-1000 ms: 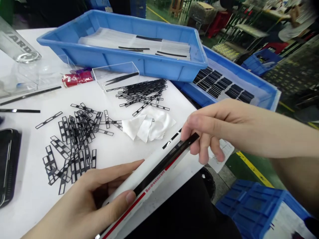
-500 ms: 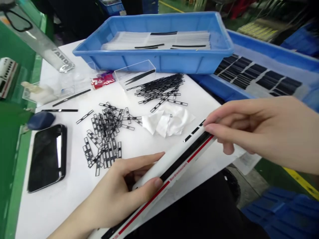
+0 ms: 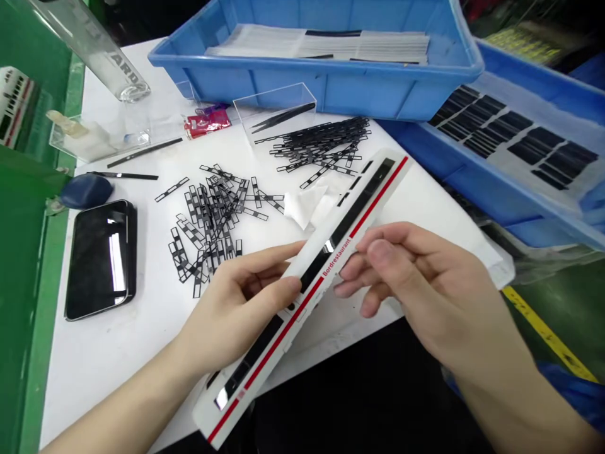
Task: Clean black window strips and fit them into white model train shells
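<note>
Head view: the left hand (image 3: 236, 296) is closed around the middle of a long white train-car shell (image 3: 380, 178) with a red stripe and black window band, thumb on top, fingers beneath. The shell is held tilted above the table edge. The right hand (image 3: 425, 284) is half curled, fingertips against the shell's striped side by the lettering; whether it grips is unclear. Left of the shell lies a heap of black window frames (image 3: 208, 214) and, farther left, a phone (image 3: 101, 255). A white cloth (image 3: 307, 205) lies just behind it, with a blue tray (image 3: 340, 94) well beyond.
</note>
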Demonstrator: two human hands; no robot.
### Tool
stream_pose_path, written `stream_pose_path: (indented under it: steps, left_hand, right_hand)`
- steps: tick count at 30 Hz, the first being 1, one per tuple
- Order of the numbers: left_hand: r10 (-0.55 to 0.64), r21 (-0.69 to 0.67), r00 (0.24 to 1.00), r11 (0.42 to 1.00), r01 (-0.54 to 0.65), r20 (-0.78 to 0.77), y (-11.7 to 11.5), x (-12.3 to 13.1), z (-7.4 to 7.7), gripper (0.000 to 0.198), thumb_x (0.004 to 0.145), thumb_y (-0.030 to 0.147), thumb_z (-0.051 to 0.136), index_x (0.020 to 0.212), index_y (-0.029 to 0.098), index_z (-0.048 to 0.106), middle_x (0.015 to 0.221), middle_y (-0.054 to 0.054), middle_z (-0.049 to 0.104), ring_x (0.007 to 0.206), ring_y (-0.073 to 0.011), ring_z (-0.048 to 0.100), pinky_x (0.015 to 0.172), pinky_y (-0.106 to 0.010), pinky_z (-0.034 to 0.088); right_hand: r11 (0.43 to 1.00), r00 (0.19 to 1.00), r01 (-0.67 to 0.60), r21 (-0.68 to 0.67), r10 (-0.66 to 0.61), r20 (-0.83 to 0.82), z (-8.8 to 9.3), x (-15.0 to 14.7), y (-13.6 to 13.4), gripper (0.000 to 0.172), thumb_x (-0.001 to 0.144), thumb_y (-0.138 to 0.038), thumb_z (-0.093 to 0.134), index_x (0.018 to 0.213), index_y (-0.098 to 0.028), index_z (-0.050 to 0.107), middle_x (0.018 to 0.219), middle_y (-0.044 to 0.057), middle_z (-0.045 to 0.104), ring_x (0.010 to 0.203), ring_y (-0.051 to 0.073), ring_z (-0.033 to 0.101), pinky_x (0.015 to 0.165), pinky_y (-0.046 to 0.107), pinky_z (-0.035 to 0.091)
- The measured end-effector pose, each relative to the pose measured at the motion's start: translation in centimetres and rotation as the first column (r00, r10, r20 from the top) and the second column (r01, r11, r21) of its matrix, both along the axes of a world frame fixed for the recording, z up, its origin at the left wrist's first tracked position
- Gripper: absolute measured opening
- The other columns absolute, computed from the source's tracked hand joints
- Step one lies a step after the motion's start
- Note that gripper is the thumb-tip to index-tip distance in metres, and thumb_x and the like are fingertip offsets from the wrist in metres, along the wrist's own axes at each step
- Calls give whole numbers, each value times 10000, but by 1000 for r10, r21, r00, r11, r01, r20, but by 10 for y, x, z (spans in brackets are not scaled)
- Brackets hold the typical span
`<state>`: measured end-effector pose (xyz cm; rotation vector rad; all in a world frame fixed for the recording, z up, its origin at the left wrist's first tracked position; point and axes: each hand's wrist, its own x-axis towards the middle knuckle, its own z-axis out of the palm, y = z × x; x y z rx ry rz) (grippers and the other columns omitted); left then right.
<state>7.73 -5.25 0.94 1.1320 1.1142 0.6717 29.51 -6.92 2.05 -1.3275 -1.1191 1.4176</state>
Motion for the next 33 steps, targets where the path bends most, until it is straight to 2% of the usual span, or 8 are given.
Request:
stream_pose_path:
  steps: [3,6,12,15,21,26,29,33]
  left_hand:
    - [22,39,999,999,-23,23,-3,0,0,421,928,346,728,1342,267,733,904,-25,805,804,-209,737,760,-270,603]
    - [5,84,997,996,-11,72,-8,3,0,420,940,258,698,1359,260,717,976,-16,811,856,-183,727,811,-241,591]
    - [-19,170,994,985,0,109,-14,5,0,512,920,140,636,1427,206,651,1160,-45,802,846,-169,725,763,-222,597]
    - [-19,205,995,979,-2,102,-16,4,0,517,923,140,643,1436,205,641,1249,-47,776,929,-177,738,829,-224,601]
    - [17,151,989,988,-40,148,-17,5,-1,454,956,233,718,1408,228,667,1296,-25,760,1143,-191,732,989,-195,569]
    - [18,98,979,994,-39,203,-18,6,1,460,924,199,768,1372,282,698,1298,-5,758,1170,-203,730,987,-195,578]
    - [42,77,969,995,-62,242,-20,7,2,468,891,167,799,1338,283,722,1297,-8,758,1170,-215,731,983,-207,589]
    - [101,107,979,987,-122,179,-24,10,3,468,887,175,804,1336,277,722,1291,-9,761,1131,-216,746,969,-225,605]
  right_hand:
    - [998,996,54,-23,-56,-68,-3,-12,3,265,888,-442,802,969,-233,661,780,9,777,670,161,760,531,184,624]
    - [999,996,31,-20,-33,-87,-3,-17,5,343,842,-351,857,1110,-254,667,886,0,795,668,155,752,537,198,638]
    - [998,986,-62,11,63,-152,-6,-22,2,313,911,-253,791,1211,-268,704,1103,29,796,899,186,788,748,241,676]
    - [997,983,-65,40,71,-168,-7,-26,0,341,903,-221,795,1227,-275,699,1180,33,781,958,204,789,809,262,673]
    - [997,982,-78,-4,77,-174,-1,-28,2,401,893,-188,795,1261,-285,668,1236,29,761,980,204,786,801,244,669]
    - [997,981,-82,2,81,-175,3,-26,0,345,922,-194,767,1241,-281,670,1227,27,759,939,179,790,772,214,668]
    - [996,974,-84,-3,82,-212,3,-27,-2,422,888,-151,796,1257,-305,660,1190,5,766,955,173,787,798,205,667]
    - [993,959,-112,-24,102,-263,1,-28,-5,511,865,-123,813,1292,-342,640,1272,-7,741,1066,200,769,873,239,666]
